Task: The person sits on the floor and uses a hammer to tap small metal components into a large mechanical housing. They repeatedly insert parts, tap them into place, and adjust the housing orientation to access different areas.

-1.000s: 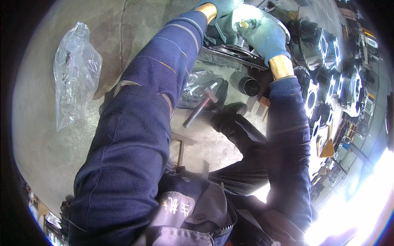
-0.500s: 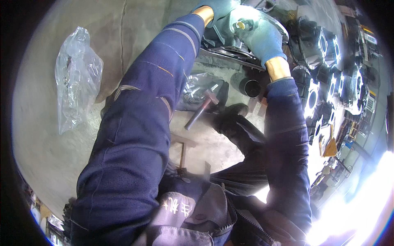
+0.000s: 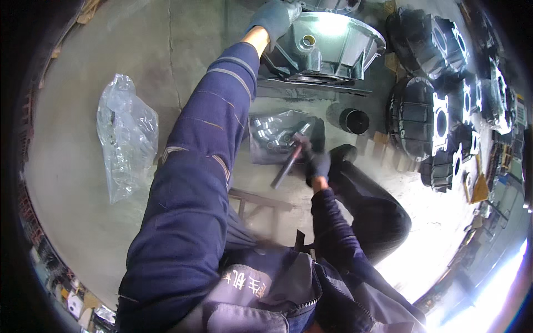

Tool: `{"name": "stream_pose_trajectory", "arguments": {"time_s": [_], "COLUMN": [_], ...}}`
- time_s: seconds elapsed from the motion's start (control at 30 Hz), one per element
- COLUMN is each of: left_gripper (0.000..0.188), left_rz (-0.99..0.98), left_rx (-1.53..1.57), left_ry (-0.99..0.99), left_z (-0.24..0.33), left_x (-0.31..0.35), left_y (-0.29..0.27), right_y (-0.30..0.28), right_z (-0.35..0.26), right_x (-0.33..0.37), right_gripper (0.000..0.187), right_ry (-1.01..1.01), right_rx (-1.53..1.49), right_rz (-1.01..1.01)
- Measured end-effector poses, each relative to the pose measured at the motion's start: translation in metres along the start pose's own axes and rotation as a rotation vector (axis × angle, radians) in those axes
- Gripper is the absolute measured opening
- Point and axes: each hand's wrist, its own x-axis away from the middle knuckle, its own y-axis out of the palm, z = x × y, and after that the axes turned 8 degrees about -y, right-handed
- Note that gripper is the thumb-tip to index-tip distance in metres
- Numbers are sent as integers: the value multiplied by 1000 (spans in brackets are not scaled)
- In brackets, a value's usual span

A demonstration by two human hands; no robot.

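Observation:
At the top, a grey cast metal housing [image 3: 338, 47] rests on a dark flat plate [image 3: 316, 87]. A short yellowish sleeve [image 3: 308, 41] sits in a boss on its side. My left hand [image 3: 275, 22], in a grey-blue glove, grips the housing's left upper edge. Lower down, my gloved right hand [image 3: 318, 166] is beside the head of a hammer [image 3: 287, 164]; its fingers are dark and smeared, so its hold is unclear. The hammer lies slanted over the edge of a dark plastic bag [image 3: 258, 152] with several shiny metal sleeves [image 3: 272, 133] on it.
A black cylinder [image 3: 354, 121] stands right of the bag. Several dark castings [image 3: 413, 116] line the right side. A clear plastic bag [image 3: 125, 139] lies on the floor at the left. My bent leg [image 3: 377, 205] is near my right arm, and a low frame [image 3: 261, 202] is beneath my left arm.
My right hand has left the housing's sleeve and come down toward me, beside the hammer. My left hand stays at the housing's edge. The view has shifted, showing more of the housing.

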Motion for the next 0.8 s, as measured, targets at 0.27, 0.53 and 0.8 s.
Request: {"name": "stream_pose_trajectory", "arguments": {"time_s": [0.27, 0.53, 0.8], "left_gripper": [48, 46, 54], "left_rz": [-124, -118, -178], "left_rx": [615, 453, 565], "left_ry": [-407, -350, -408], "left_z": [0, 18, 10], "left_x": [9, 14, 8], "left_y": [-18, -55, -33], "right_y": [87, 50, -30], "right_z": [68, 86, 15], "right_x": [66, 40, 69], "right_gripper": [31, 18, 24], "right_ry": [707, 667, 436], "right_rx": [-742, -1501, -748], "right_rz": [-418, -509, -218]}}
